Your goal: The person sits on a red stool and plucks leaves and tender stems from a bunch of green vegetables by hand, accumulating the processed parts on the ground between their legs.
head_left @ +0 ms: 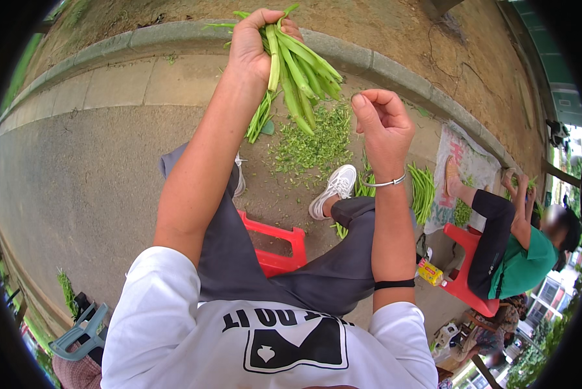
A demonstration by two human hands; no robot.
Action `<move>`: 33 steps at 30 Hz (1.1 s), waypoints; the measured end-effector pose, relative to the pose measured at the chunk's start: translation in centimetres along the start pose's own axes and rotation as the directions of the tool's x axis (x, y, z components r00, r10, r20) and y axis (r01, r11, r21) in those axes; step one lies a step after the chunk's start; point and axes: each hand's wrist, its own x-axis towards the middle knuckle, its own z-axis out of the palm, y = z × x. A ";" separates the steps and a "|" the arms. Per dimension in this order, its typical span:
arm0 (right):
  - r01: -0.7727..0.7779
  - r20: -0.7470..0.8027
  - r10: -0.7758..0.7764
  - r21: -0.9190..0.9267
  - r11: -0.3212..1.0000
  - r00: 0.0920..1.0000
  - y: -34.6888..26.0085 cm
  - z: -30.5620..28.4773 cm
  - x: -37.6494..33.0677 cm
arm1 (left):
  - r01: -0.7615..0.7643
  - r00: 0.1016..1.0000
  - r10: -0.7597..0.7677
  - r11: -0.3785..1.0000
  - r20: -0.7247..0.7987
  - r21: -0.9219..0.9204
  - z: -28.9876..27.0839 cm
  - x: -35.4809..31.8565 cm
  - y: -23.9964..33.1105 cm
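My left hand (255, 48) is closed round a bunch of long green vegetable stalks (298, 72), raised in front of me. Their blunt, pale ends fan out down and to the right, and thinner tips poke out past my fist. To the right of the bunch, my right hand (385, 126) is apart from it, with thumb and forefinger pinched together. Anything between those fingertips is too small to make out. Below both hands, a heap of short green trimmings (317, 139) is scattered on the ground.
More stalk bundles lie by my shoes, one on the left (260, 118) and one on the right (422, 194). A red plastic stool (274, 243) is beneath me. At the right, another person in a green top (524, 259) sits near a white sack (469, 165). A stone kerb (368, 59) runs ahead.
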 end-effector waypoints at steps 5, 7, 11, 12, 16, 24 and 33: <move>0.015 0.052 -0.013 -0.033 0.999 0.999 -0.2 1.3 -0.8 | -0.146 0.983 0.159 0.981 -0.096 0.131 -0.4 0.4 -0.3; -0.047 0.054 0.051 -0.063 0.997 0.997 0.0 1.8 -0.7 | -0.172 0.974 0.194 0.969 -0.116 0.180 -0.5 0.6 -0.6; -0.074 0.062 0.079 -0.076 0.994 0.995 0.5 2.1 -0.7 | -0.178 0.965 0.220 0.950 -0.145 0.258 -0.6 0.7 -1.3; -0.084 0.070 0.090 -0.089 0.992 0.993 0.5 2.1 -0.7 | -0.198 0.954 0.251 0.938 -0.162 0.285 -0.6 0.8 -1.4; -0.083 0.077 0.095 -0.144 0.986 0.992 1.3 1.9 -0.5 | -0.208 0.947 0.283 0.900 -0.152 0.383 -0.4 0.7 -1.8; -0.123 0.029 0.130 -0.177 0.976 0.991 1.5 1.0 0.2 | -0.205 0.902 0.352 0.860 -0.251 0.467 0.6 0.0 -3.5; -0.168 -0.134 0.166 -0.009 0.986 0.977 1.3 -0.3 1.9 | -0.191 0.941 0.265 0.929 -0.209 0.316 0.3 1.1 -4.1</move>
